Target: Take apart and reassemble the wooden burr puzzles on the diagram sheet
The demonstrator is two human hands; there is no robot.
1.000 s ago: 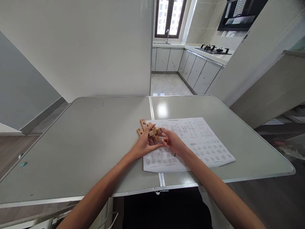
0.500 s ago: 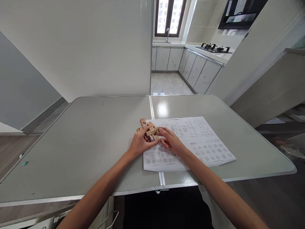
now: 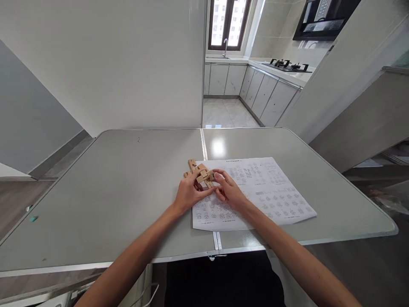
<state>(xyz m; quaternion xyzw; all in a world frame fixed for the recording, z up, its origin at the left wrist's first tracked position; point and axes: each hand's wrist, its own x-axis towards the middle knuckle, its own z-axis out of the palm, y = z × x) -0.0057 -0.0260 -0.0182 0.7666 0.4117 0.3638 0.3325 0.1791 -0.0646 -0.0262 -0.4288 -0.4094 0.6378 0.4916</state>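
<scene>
Between my two hands is a wooden burr puzzle point(image 3: 204, 175), made of interlocked notched pieces. My left hand point(image 3: 188, 190) grips it from the left, with fingers curled around its far side and the thumb stretched along the near side. From the right, my right hand point(image 3: 230, 190) pinches the puzzle's right end between thumb and fingers. Just beyond my left fingers lie loose notched wooden pieces point(image 3: 192, 163), partly hidden by that hand. Under the hands and the puzzle is a white instruction sheet point(image 3: 275, 187) printed with small line drawings.
The grey folding table point(image 3: 134, 183) has a metal seam point(image 3: 203, 144) running through its middle. A small green scrap point(image 3: 33, 218) lies near its left edge. Past the far edge is a kitchen doorway with cabinets point(image 3: 220, 79) and a gas hob point(image 3: 287, 66).
Almost nothing differs. Both hands keep their hold on the wooden puzzle, and the view has shifted very slightly.
</scene>
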